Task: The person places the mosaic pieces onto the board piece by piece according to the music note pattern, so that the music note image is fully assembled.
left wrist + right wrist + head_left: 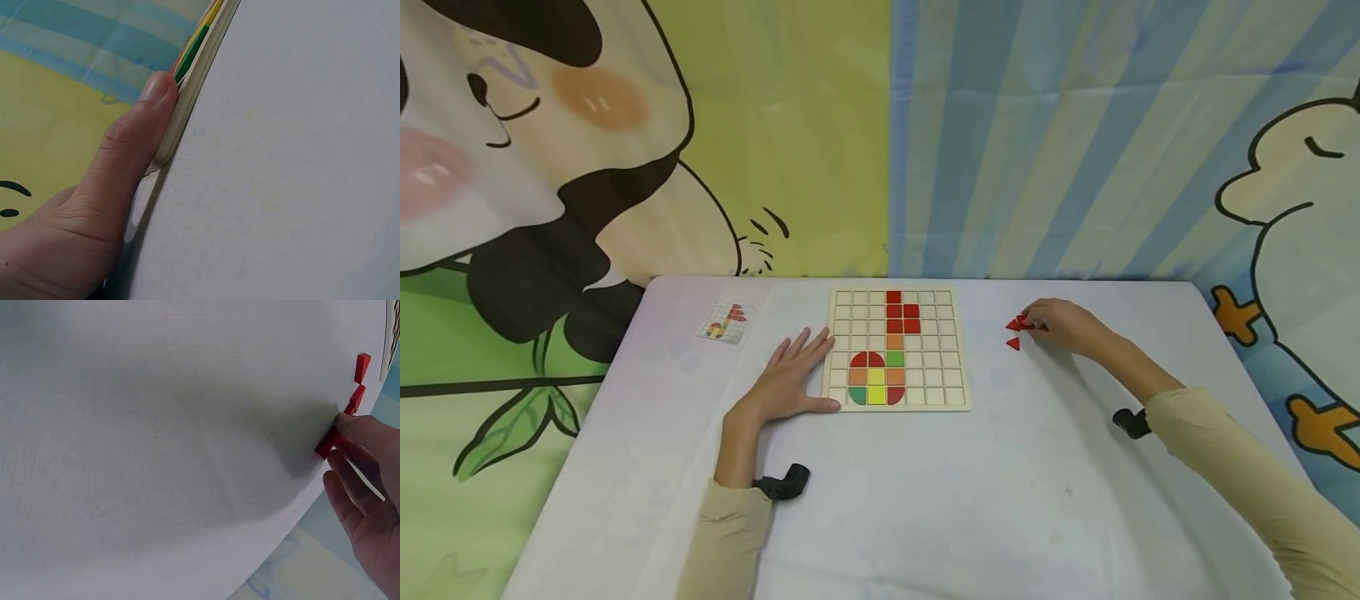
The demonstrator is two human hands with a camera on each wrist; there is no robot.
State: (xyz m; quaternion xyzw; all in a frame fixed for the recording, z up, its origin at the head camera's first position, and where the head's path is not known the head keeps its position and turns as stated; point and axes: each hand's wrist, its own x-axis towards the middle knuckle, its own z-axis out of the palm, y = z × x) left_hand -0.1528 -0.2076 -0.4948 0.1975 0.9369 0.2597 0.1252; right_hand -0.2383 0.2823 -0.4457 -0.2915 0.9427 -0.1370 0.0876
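A wooden grid board (935, 367) lies on the table with red, orange, yellow and green pieces (876, 383) set in its left and middle columns. My left hand (784, 385) rests at the board's left edge, fingers spread, its thumb (125, 147) along the near corner. To the right of the board, my right hand (1063, 323) pinches a small red triangular block (325, 449) between thumb and fingers, low over the table. Close to those fingertips lie other red triangles (1013, 343), one a little nearer to me.
A small pattern card (726, 322) with a coloured grid picture lies left of the board, beyond the left hand. The white table (925, 500) ends at a printed curtain (1037, 167) behind. Each wrist wears a black camera (786, 483).
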